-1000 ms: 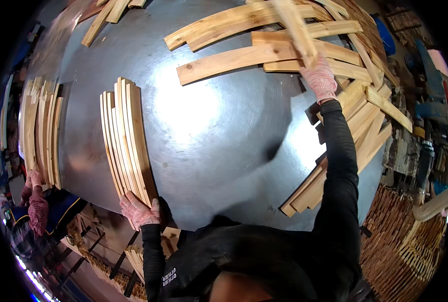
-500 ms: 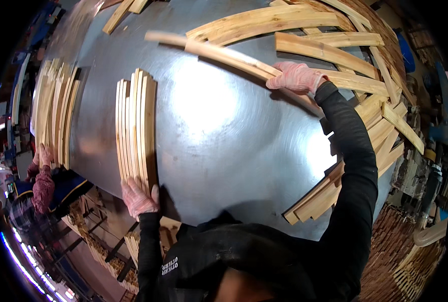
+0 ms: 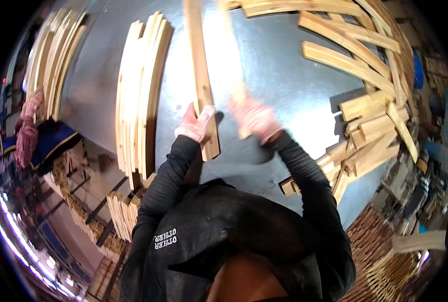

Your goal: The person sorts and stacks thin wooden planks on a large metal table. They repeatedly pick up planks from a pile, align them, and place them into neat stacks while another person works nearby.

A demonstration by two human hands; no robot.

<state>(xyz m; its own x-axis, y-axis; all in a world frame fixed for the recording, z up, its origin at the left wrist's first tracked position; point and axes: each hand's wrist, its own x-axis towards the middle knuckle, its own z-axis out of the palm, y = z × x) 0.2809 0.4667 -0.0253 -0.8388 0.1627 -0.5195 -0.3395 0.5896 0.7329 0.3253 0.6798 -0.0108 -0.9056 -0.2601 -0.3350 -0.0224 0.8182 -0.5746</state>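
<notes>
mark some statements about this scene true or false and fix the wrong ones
1. The left hand grips a wooden plank. True.
2. The right hand is empty. False: it holds a pale plank, blurred.
3. A stack of planks lies to the left of the left hand. True.
4. The table has a checkered cloth on it. False: its surface is bare, grey and shiny between the wood.
5. Another person's hand shows toward the picture's left edge. True.
</notes>
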